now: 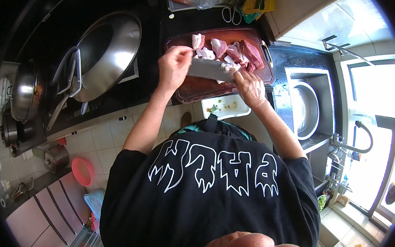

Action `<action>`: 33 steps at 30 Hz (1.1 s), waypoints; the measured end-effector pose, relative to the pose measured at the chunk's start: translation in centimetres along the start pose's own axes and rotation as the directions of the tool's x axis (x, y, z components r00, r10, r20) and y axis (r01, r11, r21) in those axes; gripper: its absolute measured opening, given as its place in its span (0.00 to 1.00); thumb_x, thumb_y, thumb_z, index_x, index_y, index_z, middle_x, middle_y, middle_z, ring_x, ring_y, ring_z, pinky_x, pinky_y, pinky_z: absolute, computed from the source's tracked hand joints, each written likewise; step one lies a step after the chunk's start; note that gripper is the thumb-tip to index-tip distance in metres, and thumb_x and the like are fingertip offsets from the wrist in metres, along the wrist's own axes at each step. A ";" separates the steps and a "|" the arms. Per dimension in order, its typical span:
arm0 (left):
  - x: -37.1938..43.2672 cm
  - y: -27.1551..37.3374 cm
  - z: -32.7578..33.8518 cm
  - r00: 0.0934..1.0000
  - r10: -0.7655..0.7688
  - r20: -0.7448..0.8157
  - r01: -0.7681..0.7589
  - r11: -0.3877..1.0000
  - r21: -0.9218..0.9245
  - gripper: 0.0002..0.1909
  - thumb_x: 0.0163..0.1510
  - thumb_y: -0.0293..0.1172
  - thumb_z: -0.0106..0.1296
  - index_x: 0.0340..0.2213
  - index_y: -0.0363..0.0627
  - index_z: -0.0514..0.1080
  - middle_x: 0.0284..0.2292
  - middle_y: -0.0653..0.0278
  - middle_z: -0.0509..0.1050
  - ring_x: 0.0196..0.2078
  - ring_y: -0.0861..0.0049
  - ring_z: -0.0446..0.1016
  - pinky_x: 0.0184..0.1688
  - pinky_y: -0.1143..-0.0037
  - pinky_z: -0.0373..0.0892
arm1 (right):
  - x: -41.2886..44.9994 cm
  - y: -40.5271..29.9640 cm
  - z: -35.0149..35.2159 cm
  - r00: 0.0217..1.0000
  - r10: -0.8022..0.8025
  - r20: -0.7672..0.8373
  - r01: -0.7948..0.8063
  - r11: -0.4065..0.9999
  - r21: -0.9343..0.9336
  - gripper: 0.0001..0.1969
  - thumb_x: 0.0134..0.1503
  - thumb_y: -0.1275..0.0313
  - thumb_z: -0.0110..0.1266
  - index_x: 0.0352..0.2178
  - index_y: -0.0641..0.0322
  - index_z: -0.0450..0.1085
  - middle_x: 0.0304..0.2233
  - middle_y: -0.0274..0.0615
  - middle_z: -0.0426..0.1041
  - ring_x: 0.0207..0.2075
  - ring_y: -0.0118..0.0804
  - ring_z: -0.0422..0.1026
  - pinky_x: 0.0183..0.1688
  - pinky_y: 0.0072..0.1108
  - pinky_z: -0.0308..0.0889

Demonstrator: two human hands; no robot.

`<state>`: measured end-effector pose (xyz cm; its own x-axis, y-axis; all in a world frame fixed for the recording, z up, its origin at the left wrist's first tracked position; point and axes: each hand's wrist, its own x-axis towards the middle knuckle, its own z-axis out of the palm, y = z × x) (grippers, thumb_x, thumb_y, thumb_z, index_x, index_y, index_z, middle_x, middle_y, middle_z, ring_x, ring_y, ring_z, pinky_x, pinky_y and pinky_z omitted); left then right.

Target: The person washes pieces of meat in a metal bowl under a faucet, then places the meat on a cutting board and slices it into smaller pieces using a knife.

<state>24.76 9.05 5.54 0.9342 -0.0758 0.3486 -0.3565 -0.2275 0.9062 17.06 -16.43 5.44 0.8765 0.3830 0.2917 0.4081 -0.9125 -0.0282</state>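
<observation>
On a reddish-brown wooden cutting board [194, 91], my right hand [250, 87] grips the handle end of a broad metal cleaver [207, 69]. The blade lies across the board, with small pieces of white fat [230, 67] on and around it. My left hand [178, 66] is at the blade's far end, fingers curled; whether it touches or pinches anything is hidden. Beyond the blade lie two chunks of fatty raw meat [218, 47] and more white pieces [205, 53]. Larger red pieces of raw meat [251, 53] rest at the board's right.
A white tray [242, 113] with scraps sits below the board's near edge. A large wok [127, 51] stands on the stove at left. Right of the board is a sink [328, 94] holding a metal basin [315, 112]. Scissors [231, 16] and a tray with bagged food [205, 0] lie beyond.
</observation>
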 end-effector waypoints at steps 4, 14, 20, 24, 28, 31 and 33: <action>0.2 2.0 1.9 0.887 0.033 0.461 -0.075 0.994 0.073 0.15 0.46 0.25 0.59 0.39 0.43 0.75 0.37 0.62 0.71 0.25 0.81 0.72 0.28 0.82 0.69 | -1.1 -0.3 1.1 0.998 -0.057 0.036 0.058 0.998 -0.019 0.20 0.49 0.71 0.49 0.46 0.50 0.65 0.26 0.33 0.69 0.30 0.35 0.71 0.35 0.25 0.67; 3.2 -5.3 7.5 0.743 0.140 0.655 -0.418 0.861 0.290 0.06 0.45 0.26 0.53 0.29 0.43 0.76 0.29 0.54 0.73 0.36 0.60 0.72 0.42 0.67 0.68 | 0.1 -0.8 0.9 0.975 -0.222 0.027 0.222 0.975 0.008 0.06 0.46 0.71 0.48 0.28 0.53 0.61 0.23 0.32 0.66 0.29 0.35 0.71 0.31 0.25 0.67; 4.3 -1.8 6.7 0.675 0.019 0.738 -0.139 0.985 0.102 0.07 0.46 0.28 0.58 0.28 0.39 0.76 0.28 0.57 0.75 0.30 0.73 0.75 0.36 0.73 0.70 | -0.5 -0.1 0.9 0.979 -0.194 0.066 0.194 0.981 0.003 0.05 0.47 0.71 0.48 0.28 0.52 0.60 0.22 0.32 0.65 0.28 0.34 0.70 0.30 0.24 0.66; 5.2 -4.1 6.5 0.753 0.059 0.655 -0.226 0.959 0.174 0.06 0.45 0.27 0.58 0.27 0.39 0.76 0.25 0.58 0.75 0.28 0.75 0.75 0.33 0.76 0.70 | -0.7 -0.3 -0.7 0.985 -0.141 0.096 0.131 0.986 0.108 0.07 0.46 0.72 0.49 0.28 0.55 0.60 0.23 0.36 0.67 0.29 0.39 0.72 0.31 0.28 0.68; 7.1 -7.4 3.2 0.958 0.050 0.282 -0.113 0.971 0.213 0.05 0.47 0.28 0.55 0.26 0.40 0.76 0.26 0.56 0.77 0.28 0.70 0.76 0.32 0.74 0.71 | -2.4 0.9 -2.3 0.964 -0.031 0.264 -0.035 0.970 0.240 0.10 0.46 0.72 0.55 0.29 0.59 0.61 0.23 0.44 0.72 0.28 0.47 0.74 0.29 0.33 0.69; 7.8 -9.0 2.2 0.971 -0.196 0.141 0.150 0.947 0.284 0.07 0.46 0.32 0.55 0.27 0.43 0.77 0.28 0.56 0.77 0.31 0.65 0.77 0.34 0.71 0.72 | -3.1 2.6 -1.4 0.944 0.012 0.330 -0.092 0.969 0.228 0.11 0.48 0.72 0.57 0.30 0.59 0.61 0.22 0.46 0.73 0.26 0.48 0.74 0.28 0.32 0.69; 7.9 -10.2 2.4 0.962 -0.246 0.121 0.193 0.920 0.340 0.16 0.45 0.39 0.56 0.34 0.42 0.76 0.30 0.54 0.77 0.34 0.63 0.77 0.37 0.69 0.72 | -2.4 2.9 -1.3 0.940 0.022 0.339 -0.104 0.969 0.224 0.11 0.49 0.71 0.57 0.30 0.59 0.62 0.22 0.47 0.73 0.25 0.49 0.74 0.28 0.32 0.69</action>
<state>35.76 8.46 -1.51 0.9874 -0.1341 0.0837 -0.1447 -0.5543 0.8197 15.81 -20.21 5.90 0.9201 0.3885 -0.0506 0.3617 -0.8919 -0.2715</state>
